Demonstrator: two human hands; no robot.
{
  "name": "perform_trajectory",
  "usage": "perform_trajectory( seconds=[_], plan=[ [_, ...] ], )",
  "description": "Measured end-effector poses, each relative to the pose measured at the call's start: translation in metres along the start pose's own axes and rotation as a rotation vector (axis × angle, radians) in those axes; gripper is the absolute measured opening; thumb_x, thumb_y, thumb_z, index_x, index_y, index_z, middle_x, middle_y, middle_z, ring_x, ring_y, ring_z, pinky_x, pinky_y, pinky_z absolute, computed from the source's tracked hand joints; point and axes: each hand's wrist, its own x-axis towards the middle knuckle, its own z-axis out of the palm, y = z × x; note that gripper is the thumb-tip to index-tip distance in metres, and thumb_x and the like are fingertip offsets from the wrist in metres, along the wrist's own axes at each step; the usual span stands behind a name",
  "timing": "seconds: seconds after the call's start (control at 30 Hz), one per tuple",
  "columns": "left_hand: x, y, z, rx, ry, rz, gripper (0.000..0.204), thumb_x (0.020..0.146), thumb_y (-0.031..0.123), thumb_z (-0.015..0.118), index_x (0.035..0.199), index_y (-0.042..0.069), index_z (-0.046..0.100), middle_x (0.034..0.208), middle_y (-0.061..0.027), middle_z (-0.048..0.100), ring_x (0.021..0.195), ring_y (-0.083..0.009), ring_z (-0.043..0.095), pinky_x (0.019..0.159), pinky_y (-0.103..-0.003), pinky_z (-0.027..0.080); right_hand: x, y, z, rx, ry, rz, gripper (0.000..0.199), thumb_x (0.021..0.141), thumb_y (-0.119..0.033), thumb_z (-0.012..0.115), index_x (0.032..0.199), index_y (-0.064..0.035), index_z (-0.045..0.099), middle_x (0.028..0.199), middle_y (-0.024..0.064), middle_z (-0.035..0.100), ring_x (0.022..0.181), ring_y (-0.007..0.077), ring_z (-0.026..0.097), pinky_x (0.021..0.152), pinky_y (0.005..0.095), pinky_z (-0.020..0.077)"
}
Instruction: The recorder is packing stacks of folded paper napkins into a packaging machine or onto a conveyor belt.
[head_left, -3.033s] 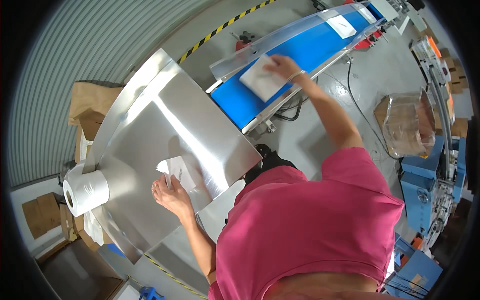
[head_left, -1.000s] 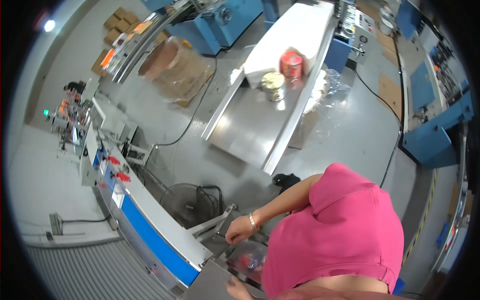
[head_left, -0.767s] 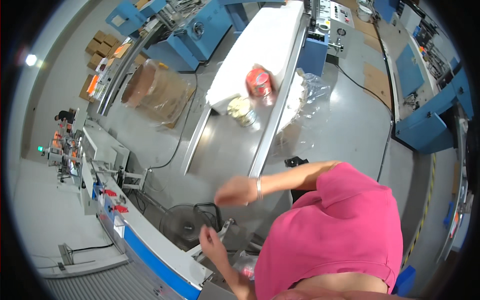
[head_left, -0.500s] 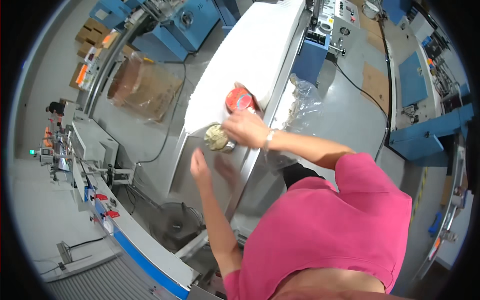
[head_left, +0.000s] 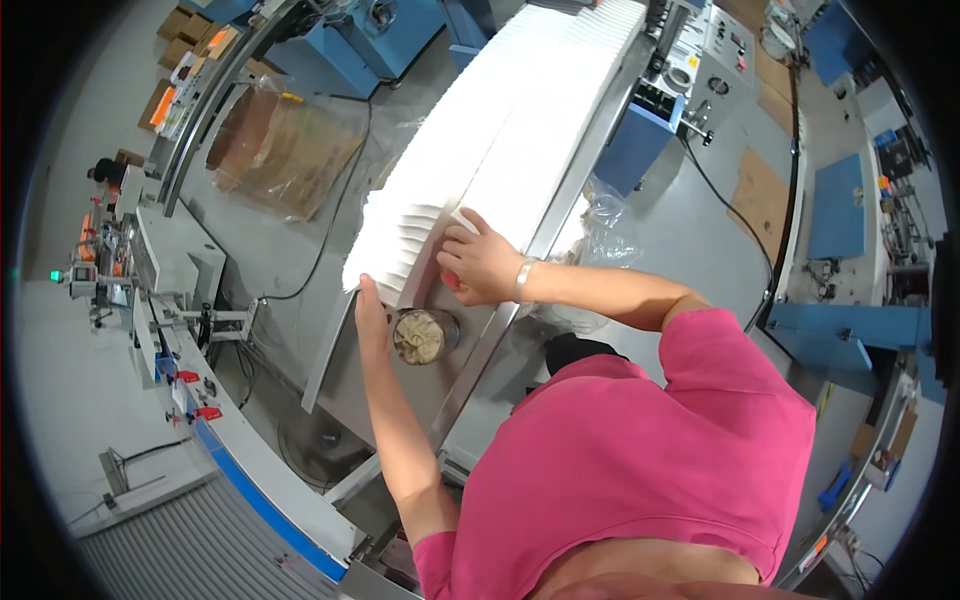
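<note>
A long bank of white, ridged, closely packed sheets lies along the metal table, and its near left part is separated by a gap. My left hand rests against the near left corner of that bank, fingers stretched out. My right hand is at the gap, its fingers curled over a red object that is mostly hidden. Between my hands and nearer to me stands a round, clear-sided container with pale beige contents. Neither hand touches it.
The table's metal rail runs along its right side. Clear plastic wrap hangs beyond it. A blue machine with a control panel stands at the far right. A plastic-wrapped brown carton lies on the floor to the left.
My left hand has moved to the corner of the white bank. My right hand has shifted from beside the round container to the gap, now over the red object. The view has shifted too.
</note>
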Motion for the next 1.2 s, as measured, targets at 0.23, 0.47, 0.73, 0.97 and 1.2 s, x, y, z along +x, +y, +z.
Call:
perform_trajectory(
  seconds=[0.23, 0.47, 0.73, 0.97, 1.2],
  plan=[
    [0.007, 0.016, 0.02, -0.5, -0.043, -0.106, 0.069, 0.096, 0.055, 0.04, 0.139, 0.001, 0.037, 0.137, -0.0126, 0.048, 0.121, -0.0275, 0.051, 0.099, -0.042, 0.044, -0.006, 0.045, -0.04, 0.265, 0.188, -0.124, 0.045, 0.072, -0.03, 0.073, 0.108, -0.0052, 0.061, 0.121, 0.0124, 0.055, 0.121, 0.0303, 0.048, 0.1, 0.0453, 0.036],
    [0.037, 0.001, 0.034, -0.386, 0.084, 0.049, 0.053, 0.096, 0.034, 0.053, 0.137, 0.002, 0.041, 0.13, -0.011, 0.054, 0.114, -0.0238, 0.057, 0.095, -0.036, 0.048, 0.041, 0.168, -0.067, 0.249, 0.347, 0.408, 0.027, 0.078, -0.013, 0.064, 0.102, -0.0019, 0.065, 0.092, 0.0183, 0.065, 0.089, 0.0344, 0.061, 0.082, 0.0402, 0.0488],
    [0.025, 0.013, 0.049, -0.492, 0.272, -0.061, 0.053, 0.093, 0.028, 0.059, 0.136, 0.003, 0.042, 0.13, -0.0112, 0.054, 0.114, -0.025, 0.057, 0.094, -0.038, 0.049, 0.104, 0.272, -0.064, 0.134, 0.226, 0.668, 0.017, 0.081, -0.023, 0.066, 0.09, -0.0109, 0.073, 0.087, 0.0085, 0.071, 0.083, 0.0256, 0.067, 0.079, 0.0347, 0.0517],
    [0.017, 0.01, 0.047, -0.564, 0.238, -0.006, 0.064, 0.089, 0.026, 0.066, 0.137, 0.0, 0.035, 0.131, -0.0137, 0.051, 0.116, -0.025, 0.054, 0.094, -0.038, 0.047, 0.115, 0.287, -0.06, 0.184, 0.092, 0.718, 0.014, 0.079, -0.026, 0.068, 0.085, -0.0153, 0.074, 0.084, 0.0044, 0.071, 0.079, 0.0222, 0.067, 0.075, 0.0324, 0.0521],
    [0.016, 0.011, 0.047, -0.509, 0.208, 0.041, 0.056, 0.093, 0.028, 0.06, 0.139, 0.003, 0.039, 0.134, -0.012, 0.051, 0.119, -0.0263, 0.052, 0.099, -0.039, 0.044, 0.114, 0.291, -0.06, 0.221, 0.136, 0.749, 0.017, 0.081, -0.021, 0.069, 0.091, -0.009, 0.075, 0.084, 0.008, 0.072, 0.072, 0.0185, 0.067, 0.072, 0.0276, 0.0516]
  ],
)
